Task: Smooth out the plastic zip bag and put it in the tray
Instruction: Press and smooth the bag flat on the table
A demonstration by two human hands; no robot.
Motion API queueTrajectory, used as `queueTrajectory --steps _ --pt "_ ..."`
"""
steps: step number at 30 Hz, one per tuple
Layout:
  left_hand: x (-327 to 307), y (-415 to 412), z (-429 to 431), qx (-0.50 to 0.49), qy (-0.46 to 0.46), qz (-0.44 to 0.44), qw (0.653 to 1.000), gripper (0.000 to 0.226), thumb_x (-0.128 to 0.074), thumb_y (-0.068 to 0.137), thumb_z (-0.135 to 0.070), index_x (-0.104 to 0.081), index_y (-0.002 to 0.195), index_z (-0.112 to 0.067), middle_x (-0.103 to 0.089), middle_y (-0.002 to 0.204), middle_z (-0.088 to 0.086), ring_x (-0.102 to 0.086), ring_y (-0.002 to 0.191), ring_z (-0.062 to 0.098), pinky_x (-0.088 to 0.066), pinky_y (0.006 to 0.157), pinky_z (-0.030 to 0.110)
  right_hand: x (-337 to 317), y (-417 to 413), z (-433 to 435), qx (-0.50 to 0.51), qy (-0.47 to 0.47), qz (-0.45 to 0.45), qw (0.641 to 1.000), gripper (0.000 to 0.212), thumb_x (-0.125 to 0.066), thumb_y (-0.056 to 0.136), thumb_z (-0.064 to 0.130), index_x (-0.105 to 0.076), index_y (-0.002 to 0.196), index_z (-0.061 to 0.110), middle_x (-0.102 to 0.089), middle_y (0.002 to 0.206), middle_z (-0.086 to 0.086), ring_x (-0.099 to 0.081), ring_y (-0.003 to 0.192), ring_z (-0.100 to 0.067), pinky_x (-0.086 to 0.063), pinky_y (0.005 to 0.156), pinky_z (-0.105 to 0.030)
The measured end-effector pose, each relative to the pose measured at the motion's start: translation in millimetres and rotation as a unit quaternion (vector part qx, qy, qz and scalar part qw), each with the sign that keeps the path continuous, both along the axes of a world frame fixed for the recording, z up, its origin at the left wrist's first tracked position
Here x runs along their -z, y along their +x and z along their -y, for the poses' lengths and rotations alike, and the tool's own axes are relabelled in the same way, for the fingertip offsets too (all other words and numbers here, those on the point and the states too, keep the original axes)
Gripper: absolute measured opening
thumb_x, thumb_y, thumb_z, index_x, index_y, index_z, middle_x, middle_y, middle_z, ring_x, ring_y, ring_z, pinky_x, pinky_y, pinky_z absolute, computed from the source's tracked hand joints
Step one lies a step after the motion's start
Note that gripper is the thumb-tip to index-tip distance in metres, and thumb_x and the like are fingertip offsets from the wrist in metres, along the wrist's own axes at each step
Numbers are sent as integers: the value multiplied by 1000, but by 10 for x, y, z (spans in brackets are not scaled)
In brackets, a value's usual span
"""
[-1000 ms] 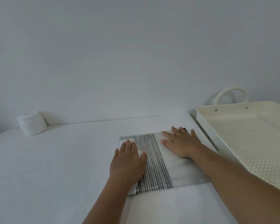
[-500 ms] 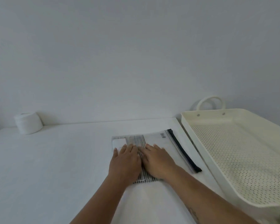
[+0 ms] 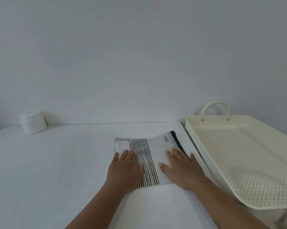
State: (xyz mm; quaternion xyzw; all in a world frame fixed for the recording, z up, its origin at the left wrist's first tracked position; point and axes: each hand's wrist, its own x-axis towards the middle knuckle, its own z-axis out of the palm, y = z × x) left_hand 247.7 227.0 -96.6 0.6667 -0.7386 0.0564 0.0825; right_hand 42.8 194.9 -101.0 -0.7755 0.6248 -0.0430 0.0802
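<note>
White tabletop (image 3: 56, 162) and a plain grey wall form the work area. Both hands lie flat and open, palms down, on the plastic zip bag (image 3: 157, 151); neither hand grasps anything, and contact is by pressure only. The left hand (image 3: 125, 169) covers the near-left part of the bag, its fingers (image 3: 128, 154) reaching the white label patch (image 3: 122, 145). The right hand (image 3: 182, 167) presses the clear right-hand part, its outer edge just beside the dark zip strip (image 3: 176, 139).

Half a second ago the hands sat side by side, touching, at the middle of the striped band (image 3: 145, 161). They are now well apart, with the band exposed between them. This indicates an outward smoothing stroke from the centre toward both ends.

The bag lies on the table, just beside the near-left wall of the tray (image 3: 205, 159), not inside it. The far-right corner near the zip looks slightly raised, so flattening appears incomplete; a further stroke toward that corner is probably needed.

The tray is cream, perforated, with a looped handle (image 3: 216, 106) at its far end, and appears empty. A white roll (image 3: 33, 122) stands well apart at the far left, against the wall.

Judged status: the smoothing step is in hand and the transfer has not begun. The thin film will likely slide under flat palms, so lifting calls for a pinch at an edge.
</note>
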Motion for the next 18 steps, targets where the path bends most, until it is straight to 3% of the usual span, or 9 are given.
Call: queueTrajectory --steps 3,5,9,13,16,18 --pt "-33 64 -112 6 3 8 1000 55 -24 96 -42 -36 142 -15 -39 150 -3 -24 142 16 -13 119 41 -120 -131 -118 18 33 -11 999 81 -17 90 68 -1 154 20 4 164 5 2 150 -15 2 120 -50" --pt "-41 114 -219 1 12 -13 1000 53 -25 96 -42 -39 140 -18 -42 147 -6 -27 141 13 -14 119 40 -181 -165 -229 18 41 -30 999 78 -21 91 64 -12 153 18 -9 164 4 -9 150 -18 -2 121 -49" --pt "-131 134 -247 -9 -30 -99 995 46 -28 95 -38 -47 133 -20 -49 142 -5 -37 137 16 -21 117 39 -345 35 -270 19 -85 -11 996 48 -29 96 41 -43 136 20 -45 144 3 -44 129 -20 -24 115 -44" --pt "-236 180 59 -52 -4 -119 992 50 -26 99 -26 -33 145 -9 -25 159 10 -16 148 25 -13 121 40 -487 460 107 -77 -120 73 987 47 -32 100 28 -34 145 18 -39 152 0 -36 137 -22 -28 113 -41" --pt "-176 219 202 -68 44 -149 986 47 -28 99 -18 -37 142 -1 -24 158 18 -14 148 27 -12 119 38 -385 781 395 -117 -67 59 989 50 -29 102 24 -23 151 22 -23 160 -2 -20 147 -27 -22 117 -47" --pt "-84 240 235 -76 36 -123 989 51 -29 99 -18 -28 147 -1 -21 159 18 -14 148 27 -12 120 38 -267 943 525 -119 -17 61 991 51 -27 102 24 -19 152 26 -15 163 -1 -11 149 -27 -14 120 -49"
